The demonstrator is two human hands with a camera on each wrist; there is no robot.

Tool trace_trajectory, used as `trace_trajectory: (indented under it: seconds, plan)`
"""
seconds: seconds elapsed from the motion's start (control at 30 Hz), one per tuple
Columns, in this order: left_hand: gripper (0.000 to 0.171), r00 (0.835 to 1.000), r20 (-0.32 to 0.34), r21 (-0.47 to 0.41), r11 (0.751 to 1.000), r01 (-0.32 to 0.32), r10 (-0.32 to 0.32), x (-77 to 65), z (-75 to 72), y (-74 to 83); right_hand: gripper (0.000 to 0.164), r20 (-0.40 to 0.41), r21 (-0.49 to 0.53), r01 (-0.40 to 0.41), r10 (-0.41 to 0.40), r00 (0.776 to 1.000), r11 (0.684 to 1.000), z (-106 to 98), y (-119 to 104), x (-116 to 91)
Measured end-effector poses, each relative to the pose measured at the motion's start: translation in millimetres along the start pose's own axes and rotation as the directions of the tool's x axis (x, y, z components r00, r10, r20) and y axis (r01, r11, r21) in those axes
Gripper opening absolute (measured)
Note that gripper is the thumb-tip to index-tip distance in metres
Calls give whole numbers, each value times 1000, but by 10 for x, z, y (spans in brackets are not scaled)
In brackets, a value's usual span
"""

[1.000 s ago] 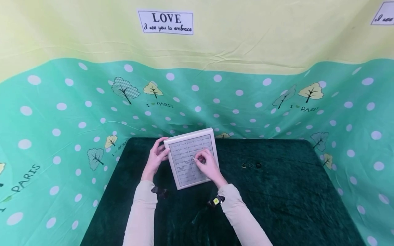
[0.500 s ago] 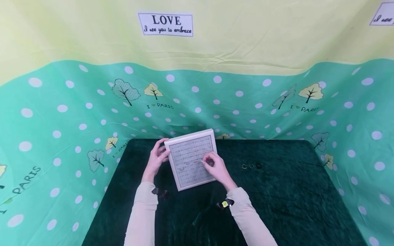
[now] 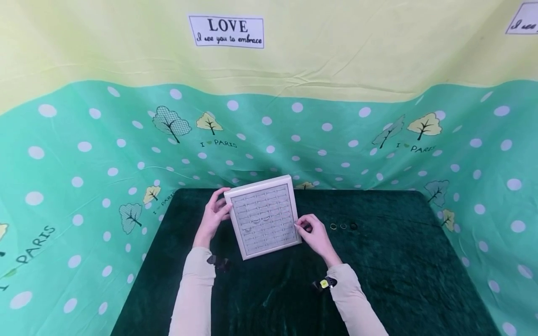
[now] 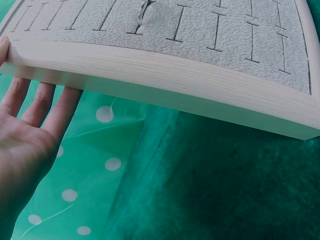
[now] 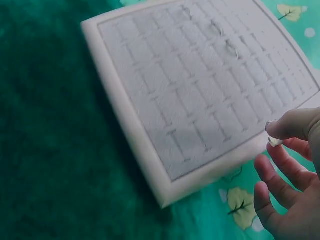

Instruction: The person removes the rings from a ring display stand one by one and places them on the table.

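Observation:
My left hand (image 3: 211, 219) grips the upper left edge of a ring display tray (image 3: 259, 256), with the thumb on the frame and the fingers beneath it in the left wrist view. The tray is square, with a pale frame and a grey slotted insert, and leans up towards me. Several rows of slits cross the insert. Three thin rings sit in slits, one silvery ring (image 5: 231, 49) among them. My right hand (image 3: 316, 235) is beside the tray's right edge, its fingers loosely bent, the thumb near the index fingertip and no ring showing between them.
To the right of the tray, a gold-toned ring (image 3: 333, 227), a silvery ring (image 3: 343, 226) and a black ring (image 3: 353, 226) lie in a row on the dark green velvet tabletop (image 3: 391, 261). A printed green and yellow curtain (image 3: 319, 154) encloses the back and sides.
My right hand has drawn away from the tray's middle to the right, past its right edge. A ring shows in the slit where its fingertips were. The left hand and tray stay put.

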State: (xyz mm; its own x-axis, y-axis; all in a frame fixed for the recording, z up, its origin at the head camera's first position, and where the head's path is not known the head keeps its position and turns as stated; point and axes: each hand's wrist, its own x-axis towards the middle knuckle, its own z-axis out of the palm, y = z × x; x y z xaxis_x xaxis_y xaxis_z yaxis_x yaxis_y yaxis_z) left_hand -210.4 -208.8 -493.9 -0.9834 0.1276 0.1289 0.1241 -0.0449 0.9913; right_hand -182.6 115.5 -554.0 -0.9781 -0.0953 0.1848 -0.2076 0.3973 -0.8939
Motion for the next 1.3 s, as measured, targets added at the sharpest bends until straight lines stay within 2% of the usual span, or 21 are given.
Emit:
trace_trajectory:
  seconds: [0.2,0.53,0.8,1.03,1.3]
  plan:
    - [48,1000,3,6,1000,4,-4,-4,-2,11,5,-27,-45,-40,39,999,998,-80,130,-55]
    - [48,1000,1,9,1000,12,-12,-19,-4,29,7,-68,-122,-18,10,998,992,-282,398,-76]
    - [47,1000,6,24,1000,-3,3,-15,0,36,6,-60,-169,-43,34,998,985,-475,660,-99]
    - [47,1000,9,18,1000,8,-8,2,7,34,7,-35,-185,-54,48,998,981,-557,828,-166]
    - [47,1000,8,18,1000,7,-7,-13,-2,17,8,-84,-249,-16,-5,996,968,-624,985,-232]
